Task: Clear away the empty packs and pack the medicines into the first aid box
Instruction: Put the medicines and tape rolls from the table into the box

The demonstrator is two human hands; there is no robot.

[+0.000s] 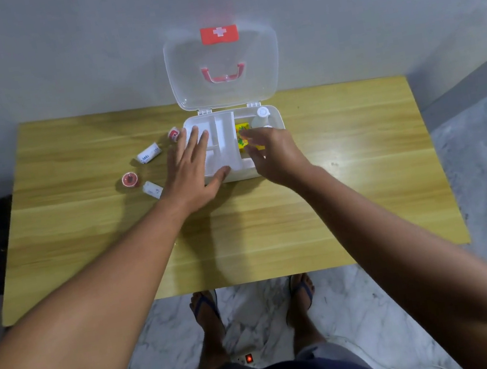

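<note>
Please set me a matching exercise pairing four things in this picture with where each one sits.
Things:
1. yellow pack
2. white bottle
3. left hand
4. red-and-white roll

Places:
A. on the table, left of the first aid box
B. in the box's back right corner
C. under the right hand fingertips, inside the box
D. flat over the box's left compartments

Pairs: 1-C, 2-B, 3-D, 4-A
</note>
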